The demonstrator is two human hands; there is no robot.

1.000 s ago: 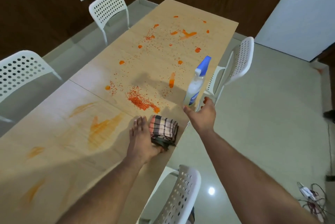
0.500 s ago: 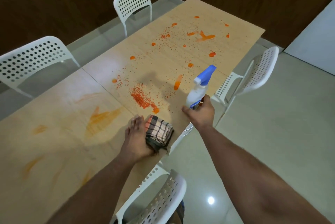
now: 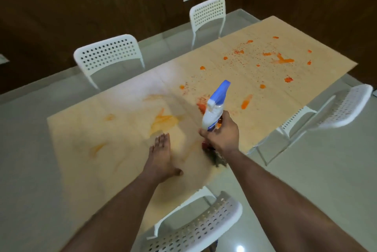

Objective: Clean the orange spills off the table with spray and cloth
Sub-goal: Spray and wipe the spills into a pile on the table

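Observation:
My right hand [image 3: 222, 135] grips a white spray bottle [image 3: 213, 113] with a blue trigger head, lifted above the light wooden table [image 3: 126, 172]. The checked cloth [image 3: 217, 159] lies on the table under my right wrist, mostly hidden. My left hand [image 3: 162, 156] rests flat on the table to the cloth's left, fingers together, holding nothing. Bright orange spills [image 3: 282, 60] and speckles cover the far right part of the table. Paler orange smears [image 3: 163, 121] mark the wood just beyond my left hand.
Two white perforated chairs [image 3: 109, 54] [image 3: 208, 14] stand on the far side of the table. Another chair [image 3: 336, 109] is at the right edge, and one [image 3: 200, 225] is close below me. Dark wood walls lie behind; pale tiled floor surrounds the table.
My right hand has lifted the spray bottle off the table and swung it left over the cloth. My left hand has let go of the cloth and now lies flat beside it.

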